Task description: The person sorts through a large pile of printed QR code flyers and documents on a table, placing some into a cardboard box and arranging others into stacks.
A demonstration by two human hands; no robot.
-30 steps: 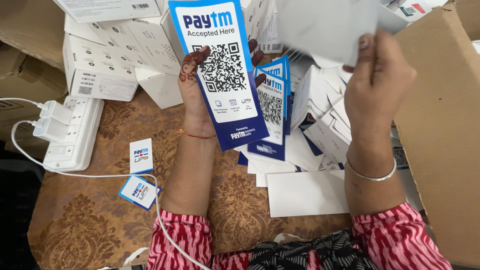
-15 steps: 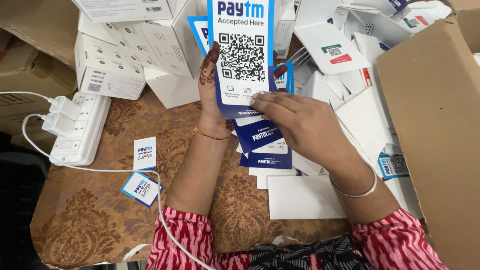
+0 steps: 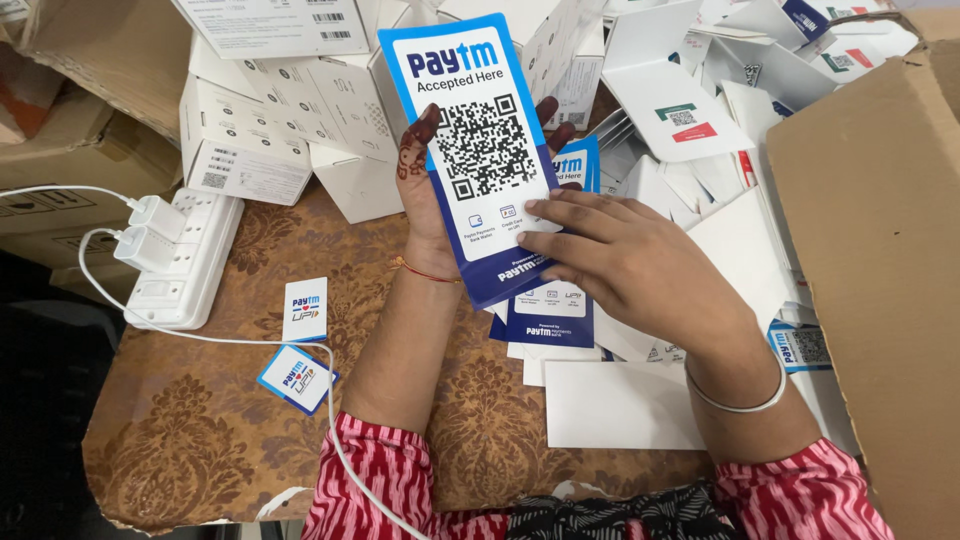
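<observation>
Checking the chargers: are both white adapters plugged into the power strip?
Plugged in: both white adapters sit seated in the power strip, cables trailing off.

The left hand (image 3: 432, 190) is raised upright with its palm turned toward the right hand, thumb and fingers closed in a pinch, a thin red thread at the wrist. The right hand (image 3: 640, 265) lies palm down just beside it, fingers stretched toward the left palm, a silver bangle on its wrist.
</observation>
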